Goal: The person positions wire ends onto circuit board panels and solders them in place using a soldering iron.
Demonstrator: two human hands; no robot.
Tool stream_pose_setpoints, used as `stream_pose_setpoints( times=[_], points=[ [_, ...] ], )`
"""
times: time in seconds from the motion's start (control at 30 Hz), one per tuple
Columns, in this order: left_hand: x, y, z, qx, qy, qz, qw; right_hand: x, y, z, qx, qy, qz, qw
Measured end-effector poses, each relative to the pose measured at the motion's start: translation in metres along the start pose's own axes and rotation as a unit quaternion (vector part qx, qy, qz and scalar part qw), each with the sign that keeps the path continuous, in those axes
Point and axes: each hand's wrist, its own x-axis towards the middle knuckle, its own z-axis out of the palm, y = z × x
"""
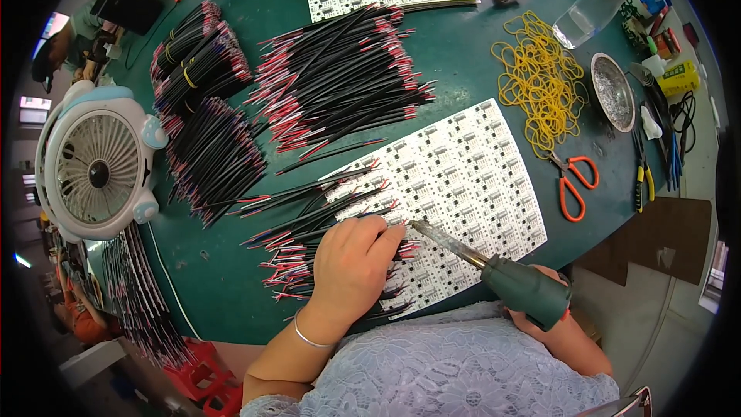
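Right hand (540, 305): nearest the body, just below the circuit-board panel (463, 185), fingers wrapped around the green handle of a soldering iron (494, 269); its tip touches the panel's near left part.
Left hand (351, 262): beside the iron's tip, fingers pressed together, holding red-and-black wire leads (301, 243) down on the panel's left edge.
Panel: white, flat on the green counter (231, 293).
Scissors (575, 181): orange-handled, just right of the panel.
Rubber bands (540, 77): yellow heap beyond the scissors.
Wire piles (340, 77): beyond the panel.
Fan (96, 162): far left of it.
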Motion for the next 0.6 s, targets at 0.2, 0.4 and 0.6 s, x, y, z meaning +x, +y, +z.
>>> stream_pose_setpoints(
  times=[0.2, 0.4, 0.6],
  points=[
    [0.002, 0.001, 0.000, 0.012, 0.006, 0.005, 1.000, -0.011, 0.006, 0.006, 0.044, 0.016, 0.069, 0.997],
    [0.003, -0.004, 0.003, -0.017, 0.020, -0.001, 1.000, -0.007, 0.001, 0.003, 0.070, 0.021, 0.040, 0.997],
    [0.004, -0.005, 0.003, -0.020, 0.019, 0.004, 1.000, -0.001, 0.005, -0.003, -0.015, -0.002, -0.024, 1.000]
  ],
)
